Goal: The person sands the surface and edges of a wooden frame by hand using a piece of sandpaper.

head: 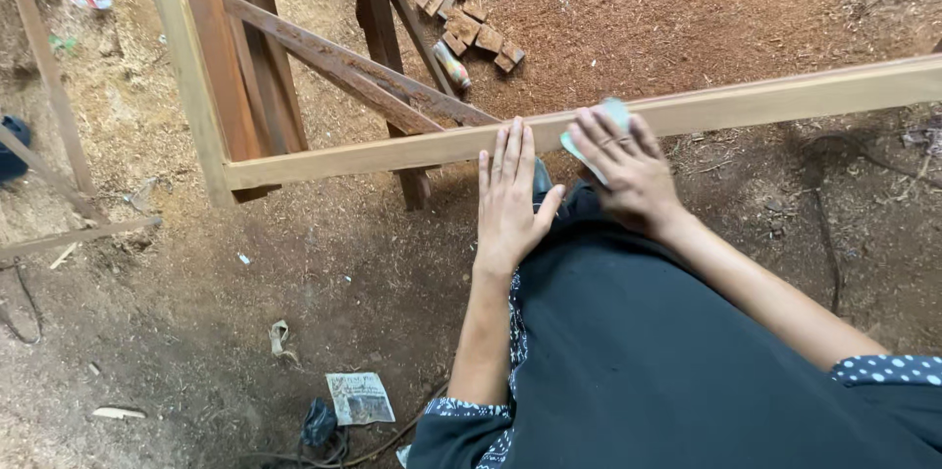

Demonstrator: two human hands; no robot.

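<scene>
At the far left, thin wooden slats (54,101) lean over a floor (324,273) thick with sawdust. Near that side lie a wood sliver (118,413), a scrap of crumpled paper (282,338) and a printed paper packet (359,397), with a dark cable (324,430) coiled just beside the packet.

A wooden frame (211,67) stands right of the slats, its pale upright meeting a long pale rail (785,96) at a corner. Reddish diagonal braces (343,62) cross behind it. On the floor beyond the rail sits a scatter of small wood blocks (471,23), and a small bottle (452,66) lies among them.

The rail runs from that corner out past the right edge, rising slightly as it goes. The person's left hand (510,199) lies flat against its near face, fingers (505,150) straight and pressed close together with the tips on the wood, thumb held out to the side. Just to the right, the right hand (628,170) presses a folded piece of pale green sandpaper (603,130) onto the rail, fingers curled over it and slightly spread, pinning it to the wood. The two hands are near each other but not touching. Below them are dark clothes and dotted sleeve cuffs (888,369).
</scene>
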